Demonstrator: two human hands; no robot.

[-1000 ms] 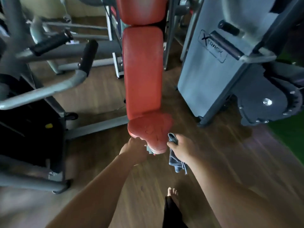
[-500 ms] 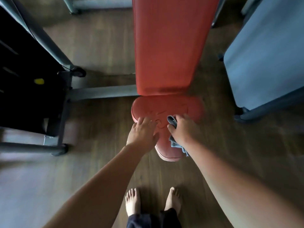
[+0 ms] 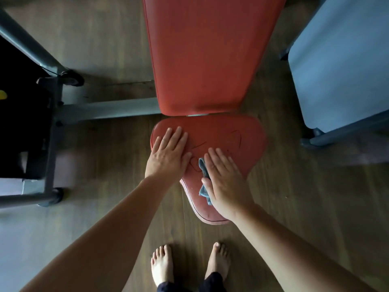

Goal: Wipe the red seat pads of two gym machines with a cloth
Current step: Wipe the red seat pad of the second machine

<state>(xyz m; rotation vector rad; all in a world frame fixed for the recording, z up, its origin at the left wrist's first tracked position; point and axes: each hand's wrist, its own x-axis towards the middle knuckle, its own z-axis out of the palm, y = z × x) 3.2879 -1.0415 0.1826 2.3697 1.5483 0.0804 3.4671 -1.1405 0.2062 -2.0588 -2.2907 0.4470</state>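
The red seat pad (image 3: 223, 142) is in the middle of the scene, just near the long red back pad (image 3: 206, 53). The left hand (image 3: 168, 154) lies flat on the left part of the seat pad, fingers straight and together, holding nothing. The right hand (image 3: 225, 182) is also flat, with spread fingers, and it presses the blue-grey cloth (image 3: 203, 180) against the near part of the pad; the cloth shows only at the left edge of the palm. Two bare feet (image 3: 162, 266) stand on the wooden floor (image 3: 305, 207) nearest the viewer.
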